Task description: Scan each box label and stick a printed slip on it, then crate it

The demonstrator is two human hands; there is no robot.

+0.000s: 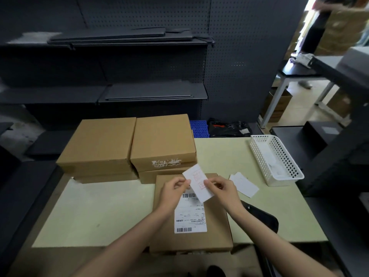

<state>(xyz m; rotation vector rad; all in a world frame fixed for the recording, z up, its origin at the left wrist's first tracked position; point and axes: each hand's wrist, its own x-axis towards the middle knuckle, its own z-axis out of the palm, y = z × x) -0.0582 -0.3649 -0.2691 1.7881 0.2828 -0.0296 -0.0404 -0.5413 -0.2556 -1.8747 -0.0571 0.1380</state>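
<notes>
Both hands, left point(173, 189) and right point(222, 190), pinch a white slip point(197, 181), its red print unreadable, over the labelled box point(191, 232) at the pale worktop's point(95, 212) near edge; dark shelving point(127, 92) behind.

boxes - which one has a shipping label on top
The flat box nearest the person, under both hands; its white barcode label faces up. The stacked boxes behind show none.

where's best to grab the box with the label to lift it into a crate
Probably by the long left and right edges of the box, one hand from each side. It lies flat on the table, wide and thin, with both sides clear.
</notes>
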